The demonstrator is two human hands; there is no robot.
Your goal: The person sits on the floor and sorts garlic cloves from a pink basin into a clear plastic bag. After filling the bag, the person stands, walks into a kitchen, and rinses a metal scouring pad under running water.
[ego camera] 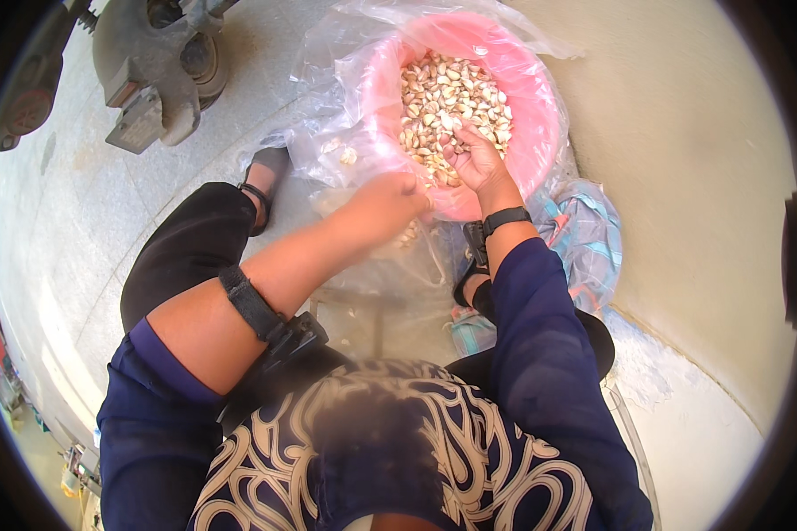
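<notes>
A pink basin (pixel 538 146) lined with clear plastic stands before me, partly filled with unpeeled garlic cloves (pixel 438 86). My right hand (pixel 478 156) is inside it, over the near cloves, its palm turned up and fingers curled. Pale cloves lie around its fingertips, and whether it grips one is unclear. Blurred, my left hand (pixel 395 202) hovers at the basin's near left rim with the fingers bent in; what they hold is hidden. Below that hand, more cloves (pixel 408 233) show through clear plastic sheeting (pixel 365 265).
A dusty metal machine (pixel 153 73) stands on the tiled floor (pixel 93 192) at upper left. To the basin's left, a pale garlic piece (pixel 347 156) lies in the plastic. Plaid cloth (pixel 588 239) is bunched by the wall (pixel 671 166) on the right. My sandalled foot (pixel 265 182) is near the basin.
</notes>
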